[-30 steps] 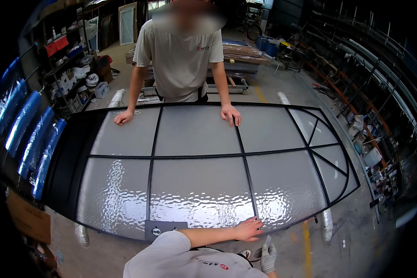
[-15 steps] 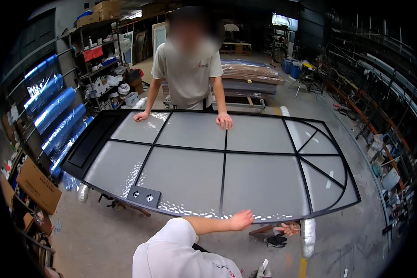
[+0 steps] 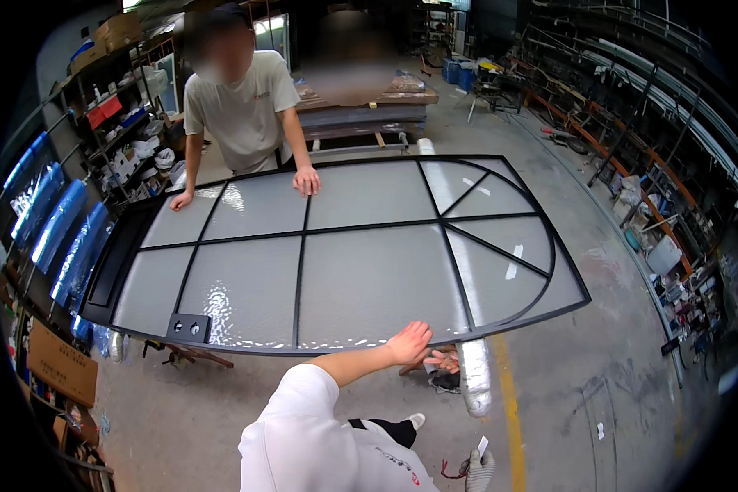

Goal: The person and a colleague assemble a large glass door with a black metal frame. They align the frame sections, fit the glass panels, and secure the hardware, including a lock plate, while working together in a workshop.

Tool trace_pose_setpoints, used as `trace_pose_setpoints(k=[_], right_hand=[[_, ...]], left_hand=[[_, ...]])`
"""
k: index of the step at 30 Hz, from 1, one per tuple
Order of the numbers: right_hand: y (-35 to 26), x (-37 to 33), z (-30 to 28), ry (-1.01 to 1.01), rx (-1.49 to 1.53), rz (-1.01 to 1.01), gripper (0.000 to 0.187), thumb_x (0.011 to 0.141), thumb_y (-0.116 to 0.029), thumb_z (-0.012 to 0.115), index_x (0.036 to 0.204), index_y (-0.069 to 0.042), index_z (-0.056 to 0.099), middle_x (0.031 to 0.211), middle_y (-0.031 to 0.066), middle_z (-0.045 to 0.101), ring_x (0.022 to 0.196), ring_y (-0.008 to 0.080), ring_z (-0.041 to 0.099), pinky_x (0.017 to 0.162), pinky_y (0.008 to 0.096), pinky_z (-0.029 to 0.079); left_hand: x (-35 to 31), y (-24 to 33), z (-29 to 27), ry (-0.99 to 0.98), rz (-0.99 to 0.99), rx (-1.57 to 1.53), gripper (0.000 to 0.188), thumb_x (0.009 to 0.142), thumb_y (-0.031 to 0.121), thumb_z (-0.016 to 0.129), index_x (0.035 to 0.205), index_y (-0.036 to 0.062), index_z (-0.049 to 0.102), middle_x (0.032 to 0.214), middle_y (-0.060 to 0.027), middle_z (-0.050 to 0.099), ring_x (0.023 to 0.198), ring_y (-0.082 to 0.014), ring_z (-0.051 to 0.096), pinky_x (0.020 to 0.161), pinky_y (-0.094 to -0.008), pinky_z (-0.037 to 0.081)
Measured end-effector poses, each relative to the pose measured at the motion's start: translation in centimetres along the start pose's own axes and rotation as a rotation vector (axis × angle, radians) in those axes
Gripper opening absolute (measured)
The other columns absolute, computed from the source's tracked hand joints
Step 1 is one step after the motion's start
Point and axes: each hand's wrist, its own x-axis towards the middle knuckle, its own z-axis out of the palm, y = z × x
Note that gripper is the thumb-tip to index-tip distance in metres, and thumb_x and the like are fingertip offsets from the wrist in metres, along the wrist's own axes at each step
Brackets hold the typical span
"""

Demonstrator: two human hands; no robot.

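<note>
A long glass door panel [image 3: 369,279] with a black frame, black bars and one arched end lies flat on supports. My left hand [image 3: 410,342], on a white-sleeved arm, lies on its near edge with the fingers on the frame. My right hand [image 3: 443,359] shows just below that edge, partly hidden, beside a silver-wrapped support tube [image 3: 472,379]. Across the panel a person in a grey T-shirt [image 3: 242,111] leans over it, with one hand [image 3: 306,180] and the other hand [image 3: 180,199] resting on the far edge. A black lock plate [image 3: 189,328] sits at the near left corner.
Shelving with blue wrapped rolls [image 3: 61,238] and cardboard boxes [image 3: 57,365] lines the left. Stacked boards [image 3: 361,107] lie behind the co-worker. Metal racks [image 3: 656,164] run along the right wall. A yellow line [image 3: 508,410] crosses the concrete floor.
My view has swung, so the panel now lies more slanted in the picture. My left hand stays on the near edge. My right hand now shows under it. The co-worker keeps both hands on the far edge.
</note>
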Motion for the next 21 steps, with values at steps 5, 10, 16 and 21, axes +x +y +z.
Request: trace_pose_setpoints(k=[5, 10, 16, 21], right_hand=[[-2.9, 3.0, -5.2, 0.112, -0.061, -0.015, 0.022, 0.091, -0.023, 0.060, 0.082, -0.006, 0.051, 0.054, 0.0022, 0.052, 0.045, 0.0102, 0.049, 0.041, 0.0252, 0.039], [-4.2, 6.5, -10.5, 0.250, 0.000, 0.037, 0.021, 0.092, -0.023, 0.059, 0.082, -0.006, 0.051, 0.054, 0.0040, 0.053, 0.044, 0.0105, 0.050, 0.041, 0.0255, 0.040], [-9.4, 13.9, -9.8, 0.109, 0.090, 0.157, 0.018, 0.092, -0.021, 0.059, 0.086, -0.004, 0.056, 0.057, 0.0033, 0.054, 0.046, 0.0104, 0.051, 0.043, 0.0251, 0.041], [-8.6, 23.7, -8.9, -0.257, -0.271, 0.050, 0.016, 0.092, -0.020, 0.059, 0.092, -0.003, 0.059, 0.061, 0.0009, 0.056, 0.050, 0.0085, 0.052, 0.046, 0.0240, 0.042]], left_hand=[[4.0, 1.9, 0.9, 0.047, -0.078, -0.117, 0.073, 0.087, 0.040, 0.056, 0.143, 0.0030, 0.028, 0.142, -0.0238, 0.031, 0.130, -0.0427, 0.031, 0.107, -0.0498, 0.030], [6.8, 3.2, 0.5, -0.092, -0.187, -0.037, 0.073, 0.089, 0.047, 0.052, 0.145, 0.0092, 0.027, 0.149, -0.0199, 0.023, 0.137, -0.0397, 0.022, 0.110, -0.0518, 0.024], [7.6, 3.3, 0.1, -0.140, -0.216, -0.031, 0.070, 0.089, 0.048, 0.052, 0.145, 0.0112, 0.030, 0.150, -0.0183, 0.024, 0.138, -0.0376, 0.022, 0.110, -0.0512, 0.024], [8.1, 4.1, -0.4, -0.169, -0.267, 0.053, 0.074, 0.085, 0.053, 0.055, 0.144, 0.0140, 0.032, 0.149, -0.0144, 0.028, 0.138, -0.0342, 0.026, 0.109, -0.0503, 0.028]])
